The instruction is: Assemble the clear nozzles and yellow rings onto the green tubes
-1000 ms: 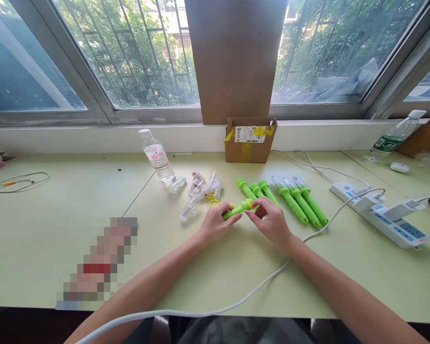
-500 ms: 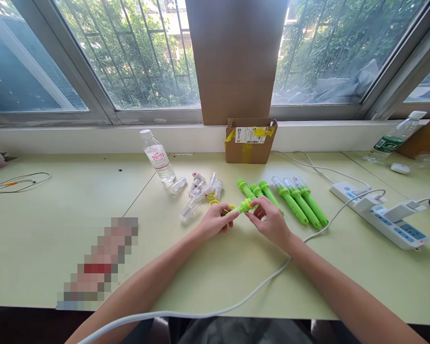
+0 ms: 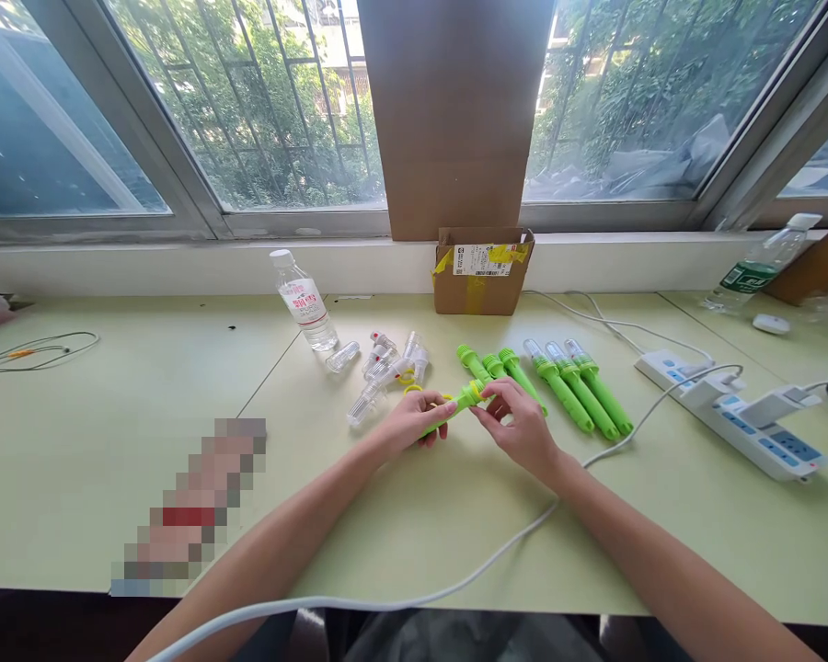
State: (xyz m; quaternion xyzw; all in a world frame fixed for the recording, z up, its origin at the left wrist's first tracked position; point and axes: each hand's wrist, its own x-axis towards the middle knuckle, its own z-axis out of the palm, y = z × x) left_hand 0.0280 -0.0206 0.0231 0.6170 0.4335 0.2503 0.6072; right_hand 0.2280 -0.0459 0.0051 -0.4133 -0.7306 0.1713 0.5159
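Note:
My left hand (image 3: 418,423) is closed around a green plastic tube (image 3: 459,402), its threaded end pointing up to the right. The fingers of my right hand (image 3: 517,421) pinch at a yellow ring (image 3: 478,388) on that end. Just beyond lie green threaded tubes (image 3: 491,366) without caps. To their right, several green tubes with clear caps (image 3: 580,391) lie side by side. Left of my hands sits a loose pile of clear plastic caps (image 3: 379,372), a few with small red parts inside. Loose yellow rings (image 3: 407,376) lie at the pile's edge, partly hidden.
A water bottle (image 3: 304,302) stands behind the caps, and an open cardboard box (image 3: 476,292) is against the wall. On the right are a power strip (image 3: 738,418) and another bottle (image 3: 752,271). A white cable (image 3: 483,575) crosses in front of me, under my right forearm.
The green tube shows more of its length below my left fingers. My right fingers stay at the threaded end, with hardly any other movement.

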